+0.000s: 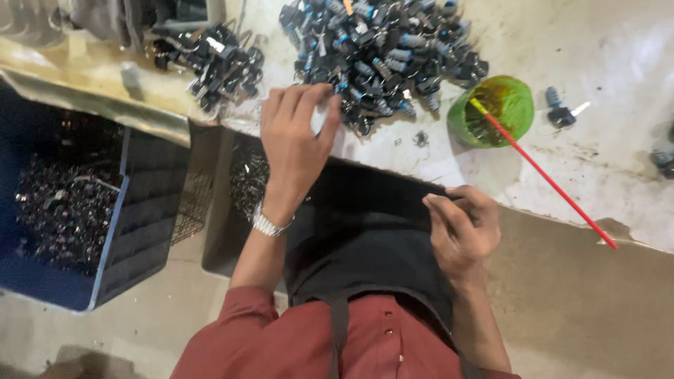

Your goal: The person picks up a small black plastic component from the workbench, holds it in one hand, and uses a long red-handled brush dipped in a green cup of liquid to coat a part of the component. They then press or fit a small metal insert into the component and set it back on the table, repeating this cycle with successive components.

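View from your head, looking down. Your left hand [293, 140] reached forward onto the worktop [611, 168], fingers loosely curled and spread, with the fingertips touching the near edge of the large pile of small parts [382, 52]; whether a part was pinched between them could not be told. The pile consisted of short black pieces with ribbed blue-grey ends and bits of bright metal, heaped loosely at the far middle of the worktop. A smaller pile of similar black parts [217, 63] lay to its left, well apart from your hand. Your right hand [463, 228] was held close to your body at the worktop's near edge, fingers bent inward and pinching the rim of the black apron [365, 231], a soft matte cloth that covered your lap.

Right of the large pile stood a round green cup [500, 109] of glossy plastic, and a thin red stick [547, 179] with a yellow tip rested in it, slanting out toward the near right edge. One single part [562, 112], black with a metal blade, lay alone just beyond the cup. The worktop was pale, stained and scuffed.

On the floor at the left stood a dark blue crate [119, 231] with ribbed walls, filled with small shiny metal pieces. A metal-link watch [267, 224] circled your left wrist.
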Tool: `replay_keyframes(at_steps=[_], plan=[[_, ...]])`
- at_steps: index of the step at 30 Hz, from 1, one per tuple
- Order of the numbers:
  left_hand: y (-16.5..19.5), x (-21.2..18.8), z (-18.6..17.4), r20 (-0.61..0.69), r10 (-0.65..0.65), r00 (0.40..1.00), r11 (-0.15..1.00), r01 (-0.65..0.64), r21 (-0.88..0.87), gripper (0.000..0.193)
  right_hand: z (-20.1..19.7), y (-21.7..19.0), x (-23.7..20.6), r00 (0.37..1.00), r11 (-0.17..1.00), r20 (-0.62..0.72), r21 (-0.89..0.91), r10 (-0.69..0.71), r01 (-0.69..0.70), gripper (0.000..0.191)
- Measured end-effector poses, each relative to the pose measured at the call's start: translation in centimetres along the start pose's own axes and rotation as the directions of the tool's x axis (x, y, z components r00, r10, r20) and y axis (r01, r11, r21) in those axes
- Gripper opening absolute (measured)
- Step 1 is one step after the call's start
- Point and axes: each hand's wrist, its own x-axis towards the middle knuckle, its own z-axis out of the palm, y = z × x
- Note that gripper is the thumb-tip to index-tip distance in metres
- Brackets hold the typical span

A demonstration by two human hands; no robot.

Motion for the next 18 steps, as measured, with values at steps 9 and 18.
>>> replay_keyframes(at_steps=[9,18], plan=[[1.3,1.5,1.8,0.089,-0.175,0.981,0.977,0.161,0.139,0.018,-0.6,-0.6,1.0,0.993,0.954,-0.021,0.281,0.115,-0.104,0.02],[7.2,-4.3,-1.2,0.173,-0.096,0.98,0.875,0.166,-0.455,0.035,-0.7,0.2,0.3,0.9,0.631,0.123,0.674,0.418,-0.385,0.013]])
